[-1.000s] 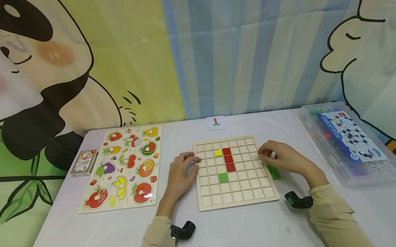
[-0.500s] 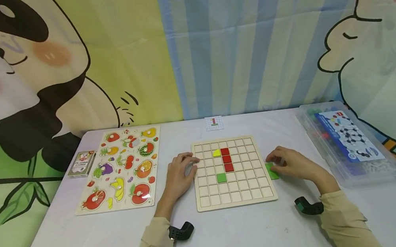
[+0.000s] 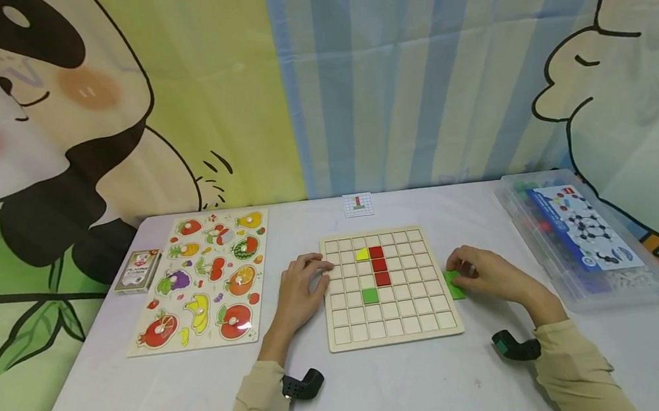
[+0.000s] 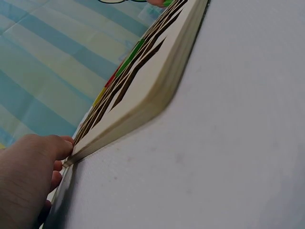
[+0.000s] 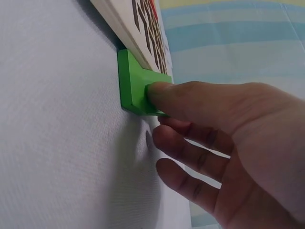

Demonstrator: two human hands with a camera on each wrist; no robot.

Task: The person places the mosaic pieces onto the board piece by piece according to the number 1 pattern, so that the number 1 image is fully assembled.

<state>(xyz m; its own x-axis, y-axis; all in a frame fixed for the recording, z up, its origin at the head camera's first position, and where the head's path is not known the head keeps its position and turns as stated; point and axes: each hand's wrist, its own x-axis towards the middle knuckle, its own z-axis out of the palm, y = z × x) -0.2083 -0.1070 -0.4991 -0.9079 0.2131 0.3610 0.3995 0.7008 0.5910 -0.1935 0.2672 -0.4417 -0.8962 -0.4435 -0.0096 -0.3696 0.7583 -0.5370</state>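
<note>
A pale wooden grid board (image 3: 395,328) lies in the middle of the table. On it are three red tiles (image 3: 379,264) in a column, a yellow tile (image 3: 362,254) and a green tile (image 3: 371,296). My left hand (image 3: 302,287) holds the board's left edge, its thumb (image 4: 59,147) at the rim in the left wrist view. Off the right edge, my right hand (image 3: 488,275) pinches at a green block (image 5: 131,81) beside the board. Its thumb covers part of the green, and the other fingers curl below.
A small pattern card (image 3: 358,205) lies behind the board. To the left are a fruit puzzle board (image 3: 231,337) and a playing-card box (image 3: 138,271). A clear plastic case (image 3: 588,296) with a blue booklet (image 3: 584,227) stands on the right.
My right hand has moved from the board's right edge outward and slightly nearer, onto the green block. My left hand and the tiles on the board have stayed put.
</note>
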